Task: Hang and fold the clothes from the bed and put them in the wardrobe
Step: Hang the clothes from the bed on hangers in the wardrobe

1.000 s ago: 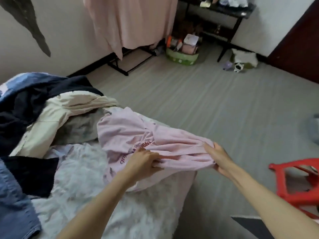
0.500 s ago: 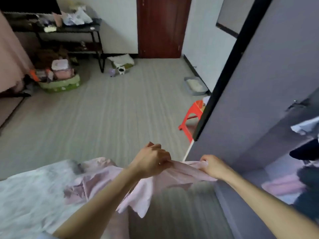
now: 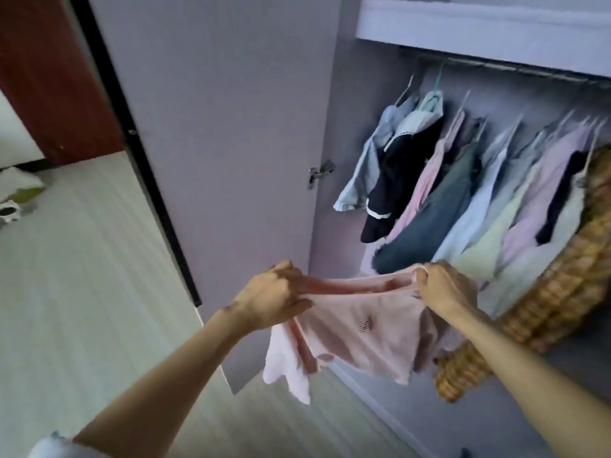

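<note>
A folded pale pink garment (image 3: 357, 332) with a small dark print hangs in the air between my hands, in front of the open wardrobe (image 3: 334, 94). My left hand (image 3: 274, 299) grips its left top edge. My right hand (image 3: 443, 285) pinches its right top edge. Loose cloth dangles below my left hand. Inside the wardrobe, several garments (image 3: 463, 193) hang on hangers from a rail (image 3: 529, 72). The bed is out of view.
The wardrobe door (image 3: 215, 127) stands open on the left, its dark edge facing the room. A yellow checked garment (image 3: 545, 309) hangs at the right, close to my right forearm. A dark red door (image 3: 49, 67) and pale striped floor (image 3: 82, 276) lie to the left.
I have turned from the bed to the wardrobe, carrying the pink garment off the bed. Both hands have kept their grip and now hold it up before the hanging clothes.
</note>
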